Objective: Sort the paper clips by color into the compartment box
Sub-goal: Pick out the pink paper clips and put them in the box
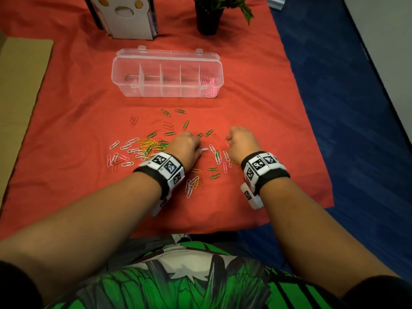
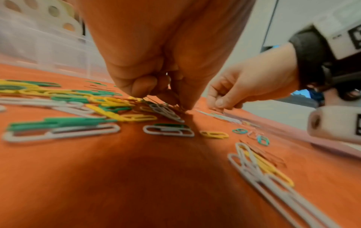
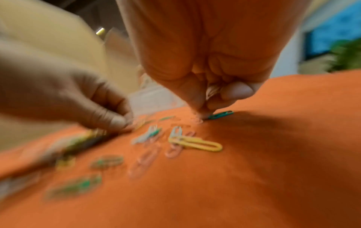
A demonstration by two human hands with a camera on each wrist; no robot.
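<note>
The clear compartment box stands open on the red cloth, with pink clips in its rightmost compartment. Loose paper clips in green, yellow, white, pink and red lie scattered in front of it. My left hand is down in the pile, its fingers curled and pinching clips against the cloth; a white clip end pokes out beside it. My right hand is curled around a bunch of pale pink clips, and its fingertips pinch at a pink clip next to a green clip.
A black plant pot and a white paw-print holder stand behind the box. A cardboard sheet lies at the left. The cloth's right edge gives way to blue floor. A yellow clip lies near my right hand.
</note>
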